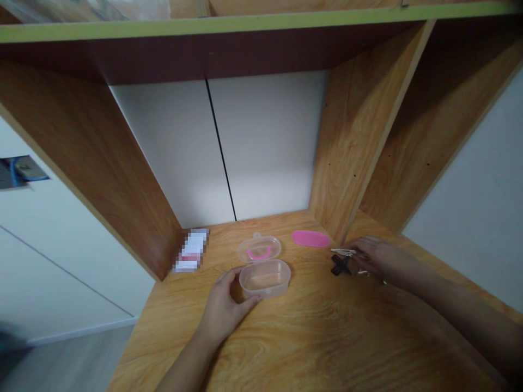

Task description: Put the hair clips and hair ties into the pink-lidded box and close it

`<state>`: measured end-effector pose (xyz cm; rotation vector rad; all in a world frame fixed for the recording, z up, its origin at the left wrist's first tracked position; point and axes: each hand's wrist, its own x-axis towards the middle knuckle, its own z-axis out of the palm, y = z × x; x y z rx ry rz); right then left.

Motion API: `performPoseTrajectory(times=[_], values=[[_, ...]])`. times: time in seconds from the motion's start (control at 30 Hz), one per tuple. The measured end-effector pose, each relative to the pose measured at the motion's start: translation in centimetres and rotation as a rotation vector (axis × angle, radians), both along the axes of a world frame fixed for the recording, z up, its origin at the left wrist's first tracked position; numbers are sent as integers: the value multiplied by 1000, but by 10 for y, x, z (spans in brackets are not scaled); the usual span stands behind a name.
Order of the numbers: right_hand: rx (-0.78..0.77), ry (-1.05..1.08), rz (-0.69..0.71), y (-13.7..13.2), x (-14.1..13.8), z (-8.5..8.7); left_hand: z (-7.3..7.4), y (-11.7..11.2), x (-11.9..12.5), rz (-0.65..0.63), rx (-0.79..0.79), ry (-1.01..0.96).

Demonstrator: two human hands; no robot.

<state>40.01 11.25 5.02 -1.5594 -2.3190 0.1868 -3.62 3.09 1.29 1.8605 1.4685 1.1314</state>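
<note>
My left hand [223,302] is curled round the left side of a clear plastic box [265,291], thumb at its front and fingers behind. The box stands open on the wooden desk, and nothing shows inside it. Its hinged lid [242,251], with a pink handle [260,256], lies folded back behind it. At the right, my right hand [370,255] pinches a slim, pale clip [342,252] pointing left. Just below that clip lies a black, cross-shaped thing [339,265], its kind unclear. Small metallic pieces [363,273] lie partly hidden under the right hand.
A pink oval plate [310,238] lies flat behind, between box and right hand. A pixelated white sheet or packet [192,250] rests at the back left. Wooden uprights [347,141] and an overhead shelf [253,28] enclose the desk [261,348].
</note>
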Motion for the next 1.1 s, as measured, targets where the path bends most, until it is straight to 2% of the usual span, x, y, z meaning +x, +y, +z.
performPoseTrajectory(times=[0.13,0.33,0.53,0.67,0.73,0.9,1.1], values=[[29,-100,92,-10,-23,14,0,0,0,5,0,8],[92,-55,156,-11,-62,33,1,0,0,2,3,23],[76,-10,386,-31,-144,53,-1,1,0,-5,13,19],[39,-142,504,-37,-198,57,-1,0,1,-5,21,12],[4,-229,514,-36,-217,56,0,0,2,-12,22,4],[-78,-350,513,-29,-242,55,2,0,2,-29,10,-4],[-112,-397,482,-26,-252,60,1,0,2,-26,4,15]])
